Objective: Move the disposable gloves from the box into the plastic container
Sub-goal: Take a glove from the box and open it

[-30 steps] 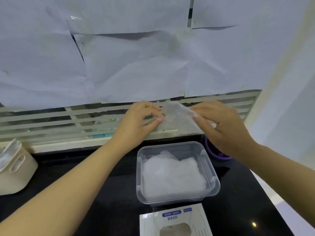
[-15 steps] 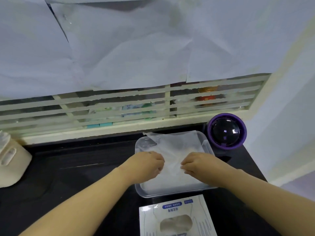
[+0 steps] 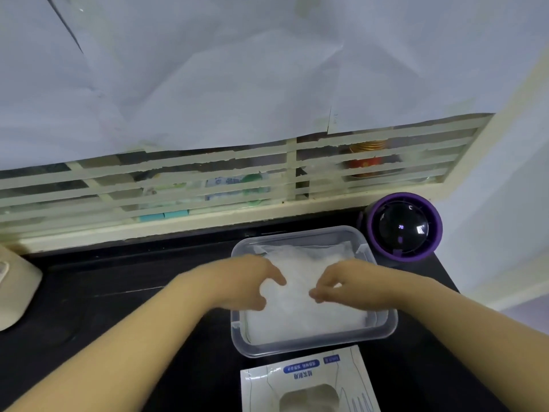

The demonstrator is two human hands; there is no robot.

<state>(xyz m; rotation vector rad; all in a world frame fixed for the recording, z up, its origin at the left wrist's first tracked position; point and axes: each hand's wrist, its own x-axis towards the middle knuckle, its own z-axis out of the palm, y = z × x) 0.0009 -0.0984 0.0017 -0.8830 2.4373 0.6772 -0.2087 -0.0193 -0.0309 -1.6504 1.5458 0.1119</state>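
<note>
At the near edge of the black counter [image 3: 118, 322] the glove box [image 3: 309, 382] was seen lying flat, its oval opening turned upward; blue labels were printed on its top, but the writing was upside down to the camera and too blurred to be read. Just beyond it stood the plastic container [image 3: 315, 347], and the disposable gloves [image 3: 309, 318] were heaped inside it, directly under both hands. The left hand [image 3: 246, 281] was laid on the left side of the heap, its thumb and forefinger held apart. The right hand [image 3: 350, 283] was set on the right side, its fingers bent down with the tips on the gloves; whether anything was pinched could not be told through the blur. At the far right corner a round purple device [image 3: 401, 227] was placed, showing a small lit figure too small to be read. A beige holder [image 3: 15, 289] was cut off at the left edge. Behind, a slatted window [image 3: 208, 173] was partly covered by paper sheets [image 3: 208, 69].
</note>
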